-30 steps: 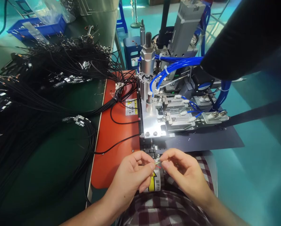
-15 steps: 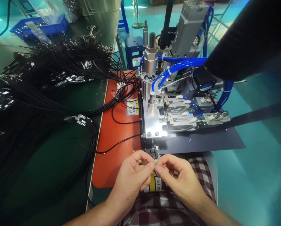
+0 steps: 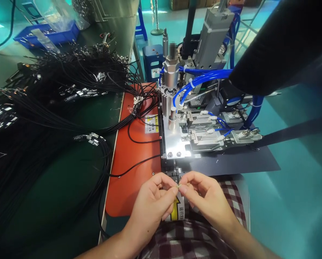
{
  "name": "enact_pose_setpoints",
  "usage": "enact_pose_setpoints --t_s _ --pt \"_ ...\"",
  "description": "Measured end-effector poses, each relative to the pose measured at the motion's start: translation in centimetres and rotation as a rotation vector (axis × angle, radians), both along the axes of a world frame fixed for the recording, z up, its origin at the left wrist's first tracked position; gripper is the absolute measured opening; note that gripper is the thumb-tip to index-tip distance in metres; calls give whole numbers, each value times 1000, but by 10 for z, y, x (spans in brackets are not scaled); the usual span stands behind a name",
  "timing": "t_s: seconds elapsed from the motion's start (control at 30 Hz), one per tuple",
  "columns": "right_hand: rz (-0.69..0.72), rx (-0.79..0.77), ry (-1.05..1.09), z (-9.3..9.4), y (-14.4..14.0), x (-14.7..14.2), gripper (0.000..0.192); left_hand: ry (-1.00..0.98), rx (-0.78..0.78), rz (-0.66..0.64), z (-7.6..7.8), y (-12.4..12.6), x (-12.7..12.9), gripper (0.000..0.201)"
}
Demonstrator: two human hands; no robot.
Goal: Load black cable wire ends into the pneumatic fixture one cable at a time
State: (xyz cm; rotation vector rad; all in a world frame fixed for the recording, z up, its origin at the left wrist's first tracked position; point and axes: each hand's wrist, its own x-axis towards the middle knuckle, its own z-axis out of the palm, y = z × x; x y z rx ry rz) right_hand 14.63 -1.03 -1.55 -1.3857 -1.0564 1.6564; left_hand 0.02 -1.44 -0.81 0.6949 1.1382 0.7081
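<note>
My left hand (image 3: 156,196) is closed in a pinch, thumb against index finger, in front of the machine. Opposite it, my right hand (image 3: 203,192) pinches too, its fingertips almost meeting those of the left. A thin yellowish wire-like strand (image 3: 179,186) shows between the two sets of fingertips; most of it is hidden by the fingers. Just behind the hands lies the machine's dark front track (image 3: 174,173). Below them is a white and yellow label (image 3: 180,212) with a black arrow.
Black cables (image 3: 135,166) cross an orange plate (image 3: 134,194) into the machine's side. Many more cables with metal ends (image 3: 93,138) lie on the dark green table at left. The machine (image 3: 174,142) has blue air tubes (image 3: 209,77). A blue tray (image 3: 66,34) stands at the back left.
The right fingertips have shifted slightly up, and a little more of the thin strand shows between the hands. The left hand has hardly moved. The view has tilted slightly.
</note>
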Motion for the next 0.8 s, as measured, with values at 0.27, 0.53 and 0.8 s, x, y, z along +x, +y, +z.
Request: enact_pose_setpoints --t_s 0.27,0.53,0.8 --pt "-21 -40 89 -4 -2 -3 20 -31 2 62 -2 -3 1 18" --pt "-62 9 32 -2 -7 -6 20 -24 -19 61 -4 -4 1 14" --pt "-30 1 -7 -1 -3 -3 19 -4 -4 34 -1 -5 2 17"
